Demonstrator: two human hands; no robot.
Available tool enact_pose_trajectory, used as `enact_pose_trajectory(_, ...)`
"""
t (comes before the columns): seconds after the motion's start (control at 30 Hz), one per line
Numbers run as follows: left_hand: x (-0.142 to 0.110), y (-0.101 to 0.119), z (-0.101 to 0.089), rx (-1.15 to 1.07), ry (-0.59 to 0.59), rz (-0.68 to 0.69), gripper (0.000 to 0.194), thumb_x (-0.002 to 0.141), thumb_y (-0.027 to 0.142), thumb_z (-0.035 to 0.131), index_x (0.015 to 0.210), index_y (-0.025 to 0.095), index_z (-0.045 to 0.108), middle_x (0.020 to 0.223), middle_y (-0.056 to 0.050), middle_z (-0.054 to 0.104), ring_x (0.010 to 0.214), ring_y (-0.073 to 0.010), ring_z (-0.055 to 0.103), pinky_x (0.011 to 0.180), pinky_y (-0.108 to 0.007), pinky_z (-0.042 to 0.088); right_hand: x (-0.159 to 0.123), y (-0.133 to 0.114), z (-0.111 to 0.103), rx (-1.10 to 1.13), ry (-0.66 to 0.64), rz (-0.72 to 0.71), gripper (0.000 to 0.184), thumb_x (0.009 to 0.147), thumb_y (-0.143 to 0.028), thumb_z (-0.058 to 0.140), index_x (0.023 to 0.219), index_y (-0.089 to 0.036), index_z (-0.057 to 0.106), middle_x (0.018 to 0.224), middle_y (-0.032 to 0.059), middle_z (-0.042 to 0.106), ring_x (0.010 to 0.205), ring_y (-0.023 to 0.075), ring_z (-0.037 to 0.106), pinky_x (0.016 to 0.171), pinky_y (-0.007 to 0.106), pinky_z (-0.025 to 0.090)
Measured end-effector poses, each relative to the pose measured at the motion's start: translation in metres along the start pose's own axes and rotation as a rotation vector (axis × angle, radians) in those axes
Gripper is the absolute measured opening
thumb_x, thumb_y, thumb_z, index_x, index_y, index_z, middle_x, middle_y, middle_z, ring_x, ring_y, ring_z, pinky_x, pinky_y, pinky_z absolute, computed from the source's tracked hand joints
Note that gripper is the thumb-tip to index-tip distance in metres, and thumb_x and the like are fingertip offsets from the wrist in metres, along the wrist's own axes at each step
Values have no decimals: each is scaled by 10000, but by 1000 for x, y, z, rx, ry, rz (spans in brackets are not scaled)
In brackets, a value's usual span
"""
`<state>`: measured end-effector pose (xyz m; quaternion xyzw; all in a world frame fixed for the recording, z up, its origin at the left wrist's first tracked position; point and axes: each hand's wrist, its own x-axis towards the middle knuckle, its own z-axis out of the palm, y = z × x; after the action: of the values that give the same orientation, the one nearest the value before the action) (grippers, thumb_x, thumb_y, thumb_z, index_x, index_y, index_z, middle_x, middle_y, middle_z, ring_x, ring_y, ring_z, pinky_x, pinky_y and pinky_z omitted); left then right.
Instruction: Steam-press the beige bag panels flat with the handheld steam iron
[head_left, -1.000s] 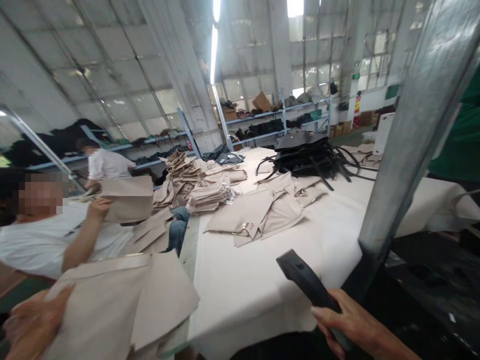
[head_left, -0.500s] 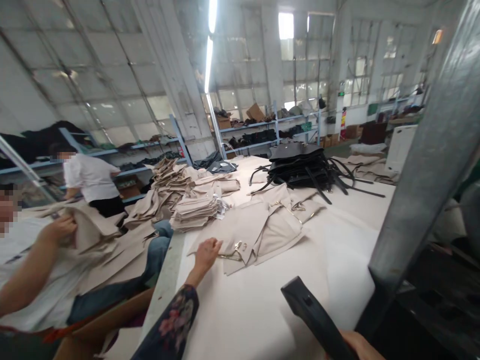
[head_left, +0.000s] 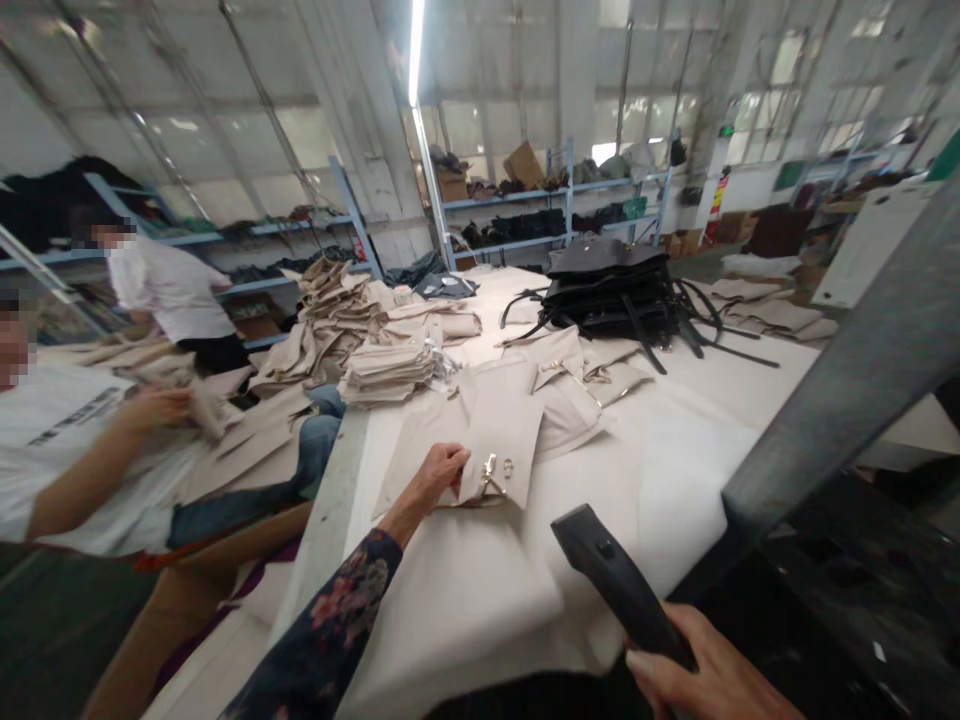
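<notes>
My left hand is closed on the edge of a beige bag piece. Gold-coloured metal fittings sit near that piece's lower edge, just right of my fingers. More beige pieces lie spread under and behind it on the white-covered table. In my right hand, at the lower right, is a black handheld tool shaped like a hair clipper. Its head points up and left, apart from the beige piece.
A pile of black bags with loose straps stands farther back. Stacked beige pieces lie left of centre. At the left sits a co-worker handling beige cloth; another person is behind. A grey metal post slants at the right.
My left hand has drawn the beige piece's fitted edge slightly up off the pile and turned it. The right hand has come further into view with the black tool. The camera has tilted down.
</notes>
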<state>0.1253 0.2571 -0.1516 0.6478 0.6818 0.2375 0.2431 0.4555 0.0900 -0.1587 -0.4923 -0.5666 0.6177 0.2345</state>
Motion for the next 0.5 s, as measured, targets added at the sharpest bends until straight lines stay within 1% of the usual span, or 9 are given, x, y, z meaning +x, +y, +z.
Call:
enact_pose_trajectory(0.03, -18, 1, 7, -127, -33, -2, 321, 844, 408, 364, 609, 196, 411, 527, 32, 459, 504, -114, 522, 501, -222, 403, -5, -5, 3, 4, -58, -5, 417, 737, -573, 614, 789, -169, 529, 470, -22, 496, 375, 124, 464, 384, 217, 347)
enact_pose_trajectory(0.1, -48, 4, 21, -429, -98, -16, 324, 807, 460, 440, 636, 185, 443, 527, 33, 485, 466, -101, 513, 472, -215, 420, -14, -15, 7, -7, -95, -14, 411, 763, -559, 597, 827, -160, 528, 470, -28, 504, 364, 113, 450, 382, 208, 336)
enact_pose_trajectory(0.17, -68, 6, 32, -662, -136, -46, 327, 756, 470, 534, 636, 172, 472, 510, 28, 506, 434, -98, 515, 450, -219, 445, -22, -21, 10, -32, -123, -21, 387, 788, -529, 592, 858, -152, 536, 486, -23, 530, 381, 110, 463, 401, 206, 350)
enact_pose_trajectory(0.23, -76, 8, 38, -732, -148, -79, 319, 735, 448, 579, 626, 163, 486, 491, 24, 519, 413, -97, 523, 438, -220, 466, -27, -24, 13, -34, -147, -13, 352, 804, -491, 596, 864, -149, 540, 496, -24, 542, 393, 106, 472, 415, 202, 364)
enact_pose_trajectory(0.33, -75, 10, 39, -751, -158, -112, 289, 743, 398, 589, 617, 157, 491, 475, 24, 531, 398, -95, 532, 418, -208, 473, -27, -25, 21, 2, -164, 20, 318, 806, -460, 606, 841, -153, 536, 506, -30, 545, 384, 97, 471, 404, 194, 375)
enact_pose_trajectory(0.5, -70, 11, 35, -760, -212, -134, 295, 738, 401, 605, 620, 152, 500, 480, 11, 558, 415, -100, 557, 423, -198, 482, -1, -29, 36, 30, -200, 40, 336, 778, -482, 628, 783, -168, 507, 475, -37, 534, 368, 105, 479, 381, 192, 386)
